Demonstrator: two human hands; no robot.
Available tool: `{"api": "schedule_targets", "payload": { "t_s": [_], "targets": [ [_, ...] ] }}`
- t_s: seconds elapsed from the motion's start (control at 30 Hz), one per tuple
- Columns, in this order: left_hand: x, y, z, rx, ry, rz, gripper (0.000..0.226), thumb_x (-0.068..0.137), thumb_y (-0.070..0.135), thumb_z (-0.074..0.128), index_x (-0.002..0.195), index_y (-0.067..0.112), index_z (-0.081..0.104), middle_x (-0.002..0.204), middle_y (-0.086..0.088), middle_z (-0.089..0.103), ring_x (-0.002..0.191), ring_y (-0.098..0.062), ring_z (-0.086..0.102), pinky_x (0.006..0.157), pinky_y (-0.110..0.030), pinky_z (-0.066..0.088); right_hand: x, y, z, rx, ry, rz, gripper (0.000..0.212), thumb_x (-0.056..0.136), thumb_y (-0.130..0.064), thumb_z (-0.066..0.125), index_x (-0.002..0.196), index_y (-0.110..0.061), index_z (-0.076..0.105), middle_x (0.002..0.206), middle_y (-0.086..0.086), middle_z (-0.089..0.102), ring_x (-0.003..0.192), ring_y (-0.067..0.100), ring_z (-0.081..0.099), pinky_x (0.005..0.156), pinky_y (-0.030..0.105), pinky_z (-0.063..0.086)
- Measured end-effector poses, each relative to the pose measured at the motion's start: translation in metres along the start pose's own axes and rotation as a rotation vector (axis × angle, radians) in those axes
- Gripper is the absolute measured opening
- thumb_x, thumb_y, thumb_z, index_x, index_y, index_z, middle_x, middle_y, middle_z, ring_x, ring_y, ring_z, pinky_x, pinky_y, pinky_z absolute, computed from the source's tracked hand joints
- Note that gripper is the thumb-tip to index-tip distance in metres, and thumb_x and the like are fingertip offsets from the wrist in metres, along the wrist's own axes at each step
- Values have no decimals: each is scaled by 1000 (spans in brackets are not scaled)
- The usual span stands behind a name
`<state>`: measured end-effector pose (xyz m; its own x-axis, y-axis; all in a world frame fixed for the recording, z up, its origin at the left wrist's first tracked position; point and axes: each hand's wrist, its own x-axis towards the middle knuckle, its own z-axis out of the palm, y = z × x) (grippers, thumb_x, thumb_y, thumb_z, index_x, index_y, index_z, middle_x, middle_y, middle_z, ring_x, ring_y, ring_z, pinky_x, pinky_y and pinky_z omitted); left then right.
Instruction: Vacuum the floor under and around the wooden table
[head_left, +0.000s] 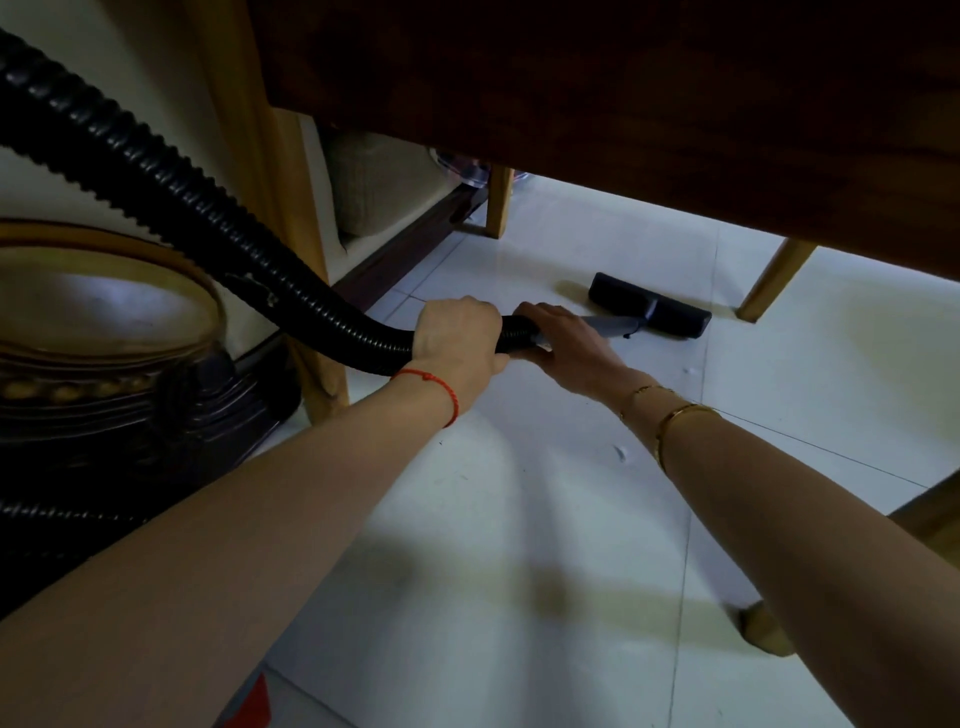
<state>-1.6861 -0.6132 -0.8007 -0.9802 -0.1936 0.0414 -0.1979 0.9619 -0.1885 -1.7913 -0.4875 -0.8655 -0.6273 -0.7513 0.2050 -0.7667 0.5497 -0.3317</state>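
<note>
1 hose (171, 208), 1 pipe (608, 326), 1 floor brush (649, 306), 3 table legs (498, 202) in sight. Left hand (457, 338) curled tight round hose end; right hand (566, 343) clamped on pipe just ahead. Brush flat on tiles (519, 519) beyond fingertips, under table (623, 104).

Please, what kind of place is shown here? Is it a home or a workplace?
Most likely a room in a home, seen from low under a wooden table. Signs: a white tiled floor, cushioned wooden seating along the wall, and a household vacuum hose gripped by the left hand and the right hand.
</note>
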Motion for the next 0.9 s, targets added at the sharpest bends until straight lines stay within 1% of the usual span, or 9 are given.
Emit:
{"api": "schedule_targets", "payload": {
  "t_s": [0.17, 0.33, 0.4, 0.5, 0.63, 0.73, 0.83, 0.9],
  "targets": [
    [3, 1, 2, 0, -5, 18, 38, 92, 39, 54, 116, 10, 55, 108, -7, 63, 97, -23, 62, 69, -29, 37, 1, 6, 4, -2, 29, -17, 26, 92, -30, 61, 112, -15, 53, 104, 6, 62, 95, 23, 54, 75, 28, 37],
    [-13, -10, -2, 11, -11, 6, 39, 92, 42, 54, 116, 12, 56, 106, -6, 63, 93, -22, 63, 67, -29, 38, -3, -9, 13, 26, 77, -53, 23, 92, -30, 60, 106, -14, 52, 98, 5, 61, 88, 23, 52, 75, 32, 39],
    [-26, -19, -7, 24, -4, -5, 40, 92, 44, 53, 116, 12, 55, 106, -5, 63, 93, -22, 62, 66, -29, 38, -5, -23, 17, 60, 88, -54, 23, 91, -28, 59, 106, -13, 52, 98, 6, 59, 89, 23, 50, 76, 35, 39],
    [-51, -37, -16, 43, -5, -23, 41, 92, 46, 53, 117, 13, 54, 107, -5, 62, 93, -22, 62, 64, -29, 35, -8, -52, 23, 110, 94, -77, 23, 88, -19, 60, 107, -9, 53, 100, 10, 58, 90, 25, 49, 73, 33, 33],
    [-88, -63, -29, 57, -21, -38, 42, 91, 47, 53, 116, 14, 54, 105, -5, 62, 92, -22, 62, 63, -28, 36, -15, -96, 27, 189, 106, -121, 25, 81, -21, 54, 102, -8, 53, 96, 10, 57, 85, 23, 48, 75, 39, 39],
    [-112, -82, -38, 61, -30, -66, 41, 89, 46, 56, 114, 14, 54, 104, -5, 62, 91, -23, 62, 63, -28, 38, -19, -127, 31, 214, 120, -134, 24, 79, -22, 52, 100, -10, 52, 94, 8, 56, 84, 24, 48, 76, 42, 41],
    [-136, -99, -45, 47, -37, -97, 40, 87, 47, 58, 111, 15, 56, 102, -5, 62, 92, -24, 62, 65, -29, 39, -24, -157, 33, 242, 121, -158, 23, 80, -23, 51, 100, -13, 50, 94, 4, 54, 84, 21, 45, 77, 40, 39],
    [-150, -110, -48, 57, -25, -105, 40, 86, 50, 59, 107, 16, 57, 98, -4, 62, 89, -24, 62, 63, -29, 38, -27, -174, 33, 254, 124, -178, 20, 80, -23, 52, 99, -15, 49, 92, 2, 53, 84, 19, 44, 76, 37, 38]
  ]
}}
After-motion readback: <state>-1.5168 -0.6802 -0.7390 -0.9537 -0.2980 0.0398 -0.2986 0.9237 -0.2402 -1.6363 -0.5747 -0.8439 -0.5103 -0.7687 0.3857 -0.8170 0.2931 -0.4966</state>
